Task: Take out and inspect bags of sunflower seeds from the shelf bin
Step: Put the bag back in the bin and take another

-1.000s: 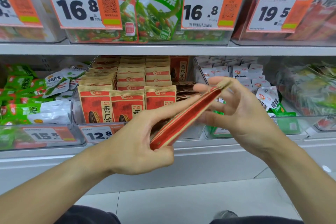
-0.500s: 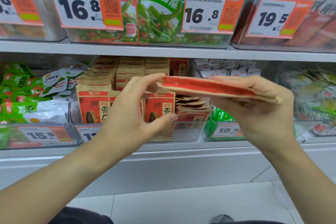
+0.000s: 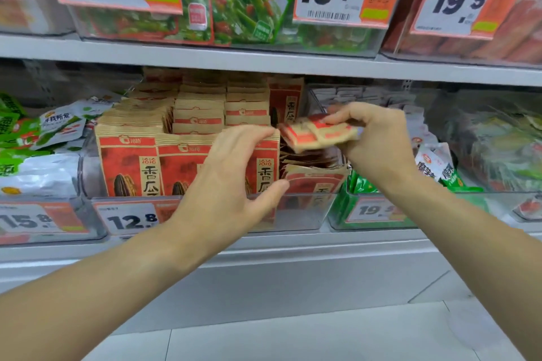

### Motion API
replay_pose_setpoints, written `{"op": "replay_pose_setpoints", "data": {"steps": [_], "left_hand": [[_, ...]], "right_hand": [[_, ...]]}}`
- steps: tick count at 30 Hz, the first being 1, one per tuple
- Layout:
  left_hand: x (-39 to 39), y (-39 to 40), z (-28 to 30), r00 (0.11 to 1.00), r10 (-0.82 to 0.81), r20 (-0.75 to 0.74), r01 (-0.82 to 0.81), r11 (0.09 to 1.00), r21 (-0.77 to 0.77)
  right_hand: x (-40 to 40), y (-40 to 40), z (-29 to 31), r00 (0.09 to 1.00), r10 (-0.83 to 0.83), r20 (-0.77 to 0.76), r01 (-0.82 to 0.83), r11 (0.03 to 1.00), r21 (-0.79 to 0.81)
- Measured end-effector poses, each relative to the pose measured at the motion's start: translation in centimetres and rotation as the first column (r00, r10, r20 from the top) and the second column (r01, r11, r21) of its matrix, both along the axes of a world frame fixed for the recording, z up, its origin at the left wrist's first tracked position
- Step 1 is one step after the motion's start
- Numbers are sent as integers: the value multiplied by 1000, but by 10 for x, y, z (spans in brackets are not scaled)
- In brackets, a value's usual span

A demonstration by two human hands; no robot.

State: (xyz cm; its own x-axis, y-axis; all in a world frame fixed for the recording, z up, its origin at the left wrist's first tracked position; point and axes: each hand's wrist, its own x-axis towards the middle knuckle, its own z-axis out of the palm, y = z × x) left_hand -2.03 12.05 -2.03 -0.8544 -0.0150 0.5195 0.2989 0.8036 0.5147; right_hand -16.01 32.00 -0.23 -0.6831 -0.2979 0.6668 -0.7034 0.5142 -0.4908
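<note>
— Red-and-kraft paper, that is the sunflower seed bag (image 3: pixel 318 135); where does it lie?

— Over the right end of the clear shelf bin (image 3: pixel 296 211), lying roughly flat with its long axis running left to right. The right hand (image 3: pixel 378 141) pinches its right end from above, fingers curled over the top edge.

— And the left hand (image 3: pixel 234 182)?

— Spread and holding nothing, thumb low, fingers reaching toward the bag's left end. It hangs just in front of the upright bags (image 3: pixel 164 161) standing in the bin.

— Which hand is nearer, then?

— The right has it already; the left is just beside the free end, not touching as far as I can tell.

— Anything in the way?

— A loose pile of flat bags (image 3: pixel 313 176) sits directly below, the upper shelf edge (image 3: pixel 264 63) is close overhead, and white packets (image 3: pixel 434 161) crowd the neighbouring bin to the right.
</note>
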Motion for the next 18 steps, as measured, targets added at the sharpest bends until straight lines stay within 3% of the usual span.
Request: {"op": "replay_pose_setpoints", "data": {"steps": [5, 9, 13, 18], "left_hand": [[-8, -6, 1, 999, -5, -41, 7, 999, 40], [-12, -7, 3, 997, -18, -69, 20, 999, 34], [-16, -1, 2, 997, -12, -78, 15, 999, 29], [-25, 6, -3, 998, 45, -52, -40, 995, 89]], "right_hand": [[-20, -12, 8, 991, -125, 56, 117, 984, 136], [-39, -26, 20, 977, -162, 139, 118, 953, 278], [-60, -41, 34, 958, -237, 163, 107, 819, 563], [-90, -59, 32, 930, -274, 245, 69, 785, 616]]}}
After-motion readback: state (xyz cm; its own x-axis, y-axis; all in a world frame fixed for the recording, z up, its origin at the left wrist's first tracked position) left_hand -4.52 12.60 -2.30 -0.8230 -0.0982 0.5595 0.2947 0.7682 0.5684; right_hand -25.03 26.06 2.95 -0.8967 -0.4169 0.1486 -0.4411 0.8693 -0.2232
